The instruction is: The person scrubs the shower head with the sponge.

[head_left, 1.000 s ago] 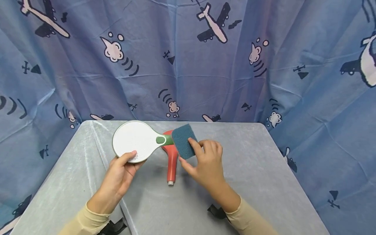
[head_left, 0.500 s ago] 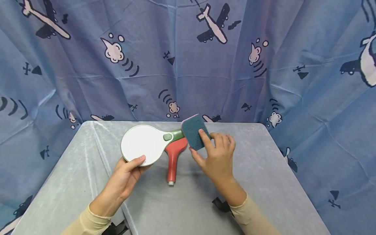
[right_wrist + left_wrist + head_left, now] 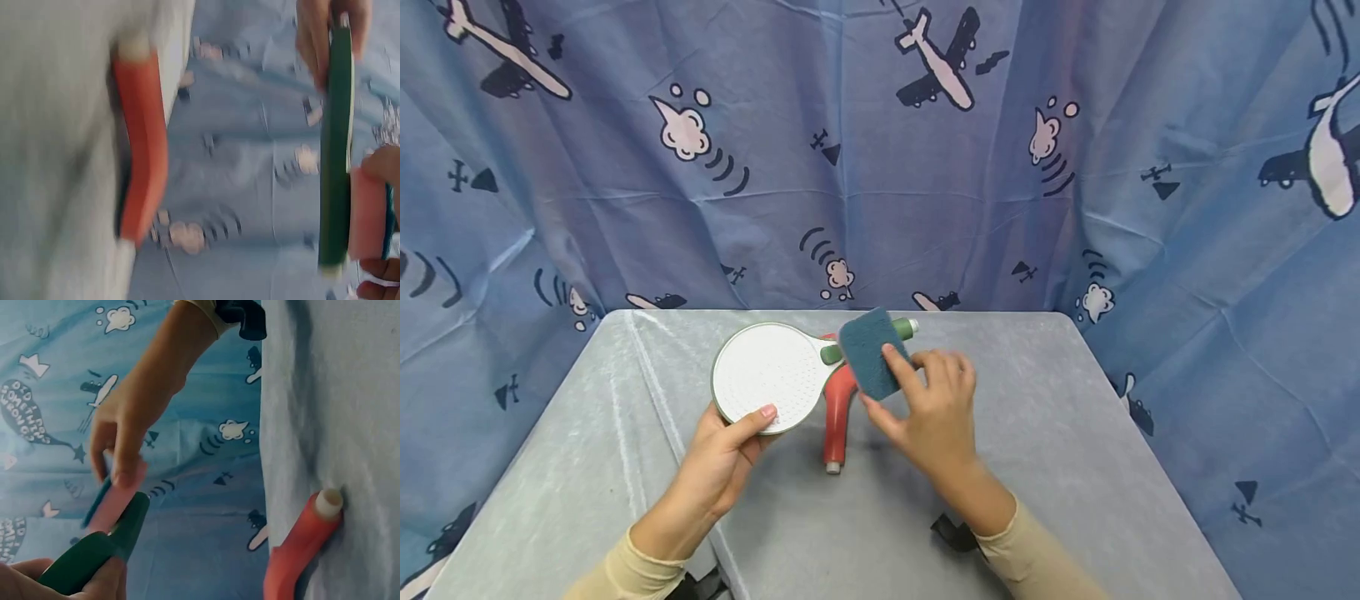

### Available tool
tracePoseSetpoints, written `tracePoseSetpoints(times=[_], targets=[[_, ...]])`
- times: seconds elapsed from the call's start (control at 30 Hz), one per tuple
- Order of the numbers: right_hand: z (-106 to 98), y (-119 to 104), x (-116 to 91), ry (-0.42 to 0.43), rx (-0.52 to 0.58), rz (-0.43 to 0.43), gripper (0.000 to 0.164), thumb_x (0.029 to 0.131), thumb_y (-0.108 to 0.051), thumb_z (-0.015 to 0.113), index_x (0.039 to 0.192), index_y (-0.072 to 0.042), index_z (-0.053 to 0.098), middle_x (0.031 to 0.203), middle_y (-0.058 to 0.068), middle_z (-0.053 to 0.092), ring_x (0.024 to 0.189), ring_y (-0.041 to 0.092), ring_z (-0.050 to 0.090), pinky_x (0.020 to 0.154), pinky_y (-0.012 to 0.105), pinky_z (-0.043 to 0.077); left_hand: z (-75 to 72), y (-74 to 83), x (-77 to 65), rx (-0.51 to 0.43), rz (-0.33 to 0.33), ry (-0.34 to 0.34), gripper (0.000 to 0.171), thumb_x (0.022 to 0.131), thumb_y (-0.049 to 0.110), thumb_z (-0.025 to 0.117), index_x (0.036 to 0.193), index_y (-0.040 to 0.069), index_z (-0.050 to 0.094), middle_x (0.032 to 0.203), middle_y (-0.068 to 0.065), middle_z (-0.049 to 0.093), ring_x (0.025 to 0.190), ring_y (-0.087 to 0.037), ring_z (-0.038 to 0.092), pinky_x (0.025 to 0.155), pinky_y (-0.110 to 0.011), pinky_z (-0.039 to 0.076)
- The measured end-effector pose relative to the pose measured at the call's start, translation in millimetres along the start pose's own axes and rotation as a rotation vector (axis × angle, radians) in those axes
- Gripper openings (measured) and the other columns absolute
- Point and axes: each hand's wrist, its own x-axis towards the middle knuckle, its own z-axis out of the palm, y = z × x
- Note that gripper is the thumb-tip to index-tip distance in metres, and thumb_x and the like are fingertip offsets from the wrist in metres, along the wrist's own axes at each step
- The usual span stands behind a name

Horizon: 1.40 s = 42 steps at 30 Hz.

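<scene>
My left hand (image 3: 718, 462) grips a shower head (image 3: 767, 371) by its round part, thumb on the white nozzle face and fingers behind. Its back and handle (image 3: 336, 156) are green. Pinched in my right hand (image 3: 936, 417) is a sponge (image 3: 872, 357) with a teal scouring side and a pink side. The pink side (image 3: 367, 215) lies against the handle in the right wrist view, and the sponge hides the handle's middle in the head view. A red shower head (image 3: 837, 417) lies on the table beneath, partly covered by the raised one.
The grey cloth-covered table (image 3: 1037, 417) has a raised crease running down its left side. Behind and on both sides hangs a blue curtain (image 3: 880, 167) printed with airplanes. A black strap (image 3: 953, 533) is at my right wrist.
The held shower head has shifted right and slightly down. The sponge moved right and up, then back left along the handle, so the handle's end now shows beyond it.
</scene>
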Motion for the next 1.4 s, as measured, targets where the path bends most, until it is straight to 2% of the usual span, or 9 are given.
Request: tracePoseSetpoints(times=[0.1,0.17,0.37,0.43,0.73,0.93,1.03,1.27,1.4], targets=[[-4,15,4,0.034,-0.063,0.100,0.065,0.076,-0.045,0.085,0.131,-0.013,0.070,0.097,0.015,0.058,0.094,0.036,0.054,0.096,0.060,0.036,0.0,2.2,-0.6,0.011,0.036,0.001,0.063,0.095,-0.011,0.056,0.147,0.013,0.031,0.132,-0.007,0.053,0.107,-0.013,0.067,0.092,-0.027,0.058],[-5,16,5,0.038,-0.066,0.106,0.064,0.078,-0.045,0.084,0.129,-0.011,0.070,0.096,0.016,0.057,0.093,0.036,0.054,0.096,0.060,0.037,0.0,2.3,-1.2,0.028,0.045,0.003,0.063,0.094,-0.012,0.057,0.147,0.012,0.032,0.132,-0.007,0.054,0.108,-0.014,0.067,0.093,-0.027,0.058],[3,-14,-3,-0.013,0.064,-0.104,0.068,0.074,-0.052,0.085,0.127,-0.011,0.071,0.093,0.011,0.057,0.089,0.031,0.055,0.096,0.059,0.040,-1.2,-0.8,-2.0,0.066,0.018,-0.007,0.065,0.094,-0.011,0.058,0.149,0.012,0.030,0.135,-0.009,0.051,0.112,-0.015,0.067,0.095,-0.028,0.057],[3,-17,-3,-0.014,0.072,-0.126,0.069,0.072,-0.052,0.087,0.127,-0.012,0.071,0.094,0.010,0.058,0.090,0.030,0.056,0.098,0.060,0.040,-1.9,-1.0,-1.1,0.052,0.015,-0.006,0.065,0.094,-0.012,0.057,0.148,0.013,0.030,0.134,-0.008,0.053,0.111,-0.015,0.067,0.094,-0.028,0.058],[-9,15,7,0.021,-0.068,0.139,0.064,0.076,-0.047,0.085,0.126,-0.009,0.071,0.093,0.014,0.058,0.090,0.035,0.055,0.096,0.061,0.036,-0.6,2.4,1.4,0.046,0.072,0.023,0.062,0.092,-0.014,0.058,0.143,0.014,0.037,0.127,-0.002,0.059,0.106,-0.012,0.069,0.091,-0.026,0.059],[0,-5,-1,-0.021,0.067,0.002,0.068,0.077,-0.054,0.081,0.124,-0.008,0.068,0.090,0.010,0.056,0.088,0.031,0.055,0.098,0.060,0.038,3.3,-1.4,0.2,0.170,0.120,0.064,0.063,0.091,-0.014,0.062,0.142,0.015,0.039,0.124,0.000,0.061,0.107,-0.011,0.068,0.090,-0.025,0.059],[1,-11,-3,-0.032,0.084,-0.042,0.069,0.076,-0.055,0.082,0.124,-0.009,0.068,0.091,0.008,0.056,0.087,0.030,0.055,0.098,0.061,0.039,3.1,-1.3,1.5,0.182,0.142,0.080,0.061,0.091,-0.015,0.061,0.140,0.014,0.041,0.122,0.000,0.063,0.105,-0.010,0.068,0.089,-0.024,0.059],[-4,12,3,-0.069,-0.026,0.184,0.065,0.078,-0.054,0.080,0.124,-0.009,0.069,0.093,0.012,0.062,0.091,0.032,0.056,0.095,0.056,0.038,0.0,2.9,6.3,0.177,0.263,0.122,0.056,0.092,-0.016,0.062,0.138,0.013,0.049,0.120,-0.001,0.065,0.106,-0.011,0.068,0.090,-0.024,0.058],[-3,13,3,-0.141,0.039,0.252,0.063,0.082,-0.054,0.077,0.126,-0.010,0.069,0.098,0.011,0.067,0.097,0.031,0.058,0.098,0.057,0.037,-4.0,4.1,6.1,0.291,0.380,0.107,0.043,0.089,-0.017,0.065,0.125,0.005,0.055,0.117,0.000,0.069,0.109,-0.013,0.068,0.090,-0.025,0.058]])
